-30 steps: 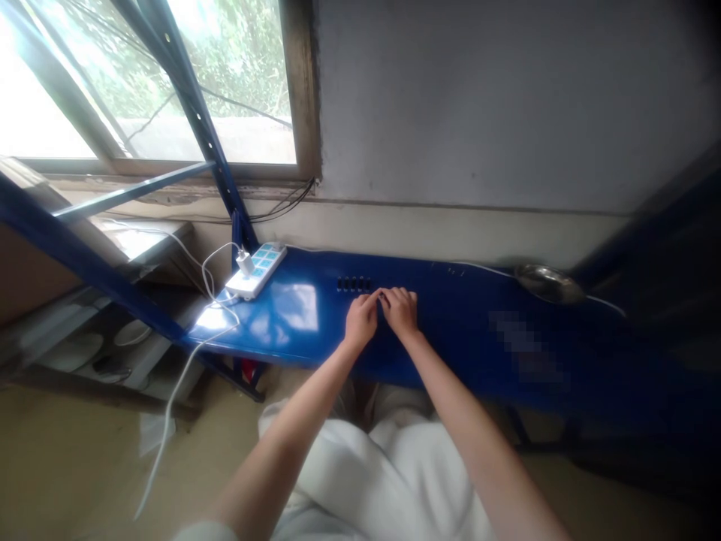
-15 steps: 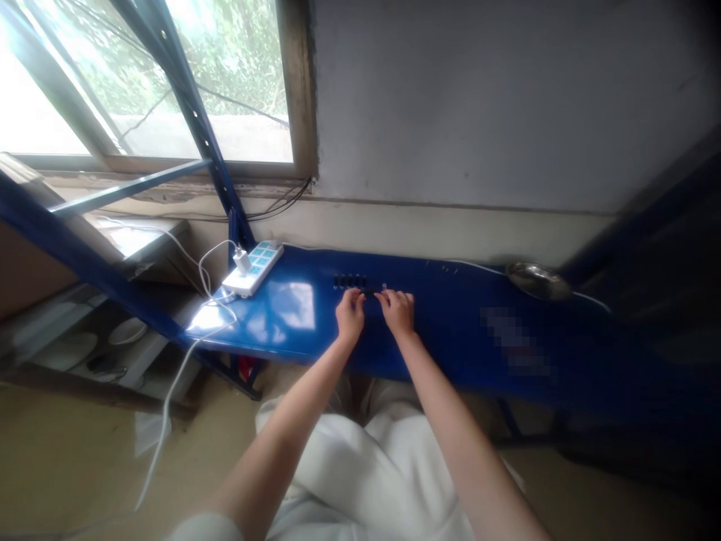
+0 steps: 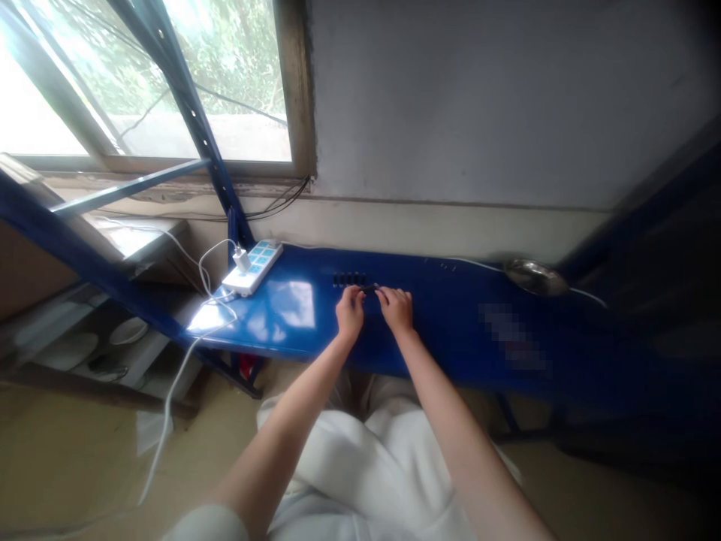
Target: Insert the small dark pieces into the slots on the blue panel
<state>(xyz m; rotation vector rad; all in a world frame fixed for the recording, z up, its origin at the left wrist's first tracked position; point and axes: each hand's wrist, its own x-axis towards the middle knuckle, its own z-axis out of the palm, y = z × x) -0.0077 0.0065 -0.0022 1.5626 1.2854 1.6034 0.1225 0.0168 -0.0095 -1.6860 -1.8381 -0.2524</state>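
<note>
We pinch a small dark piece (image 3: 369, 288) in our left hand (image 3: 350, 315), likely for steadiness. Our right hand (image 3: 398, 309) is at its right end, grip unclear.

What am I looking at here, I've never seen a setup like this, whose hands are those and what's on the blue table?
This view comes from a camera worn on a person's head, looking forward and down. There is no robot: these are the wearer's bare hands. The left hand holds a small dark piece; the right hand has its fingertips at the other end, too small to say whether gripping. On the blue table lie a row of similar pieces, a white power strip and a shiny metal dish.
</note>
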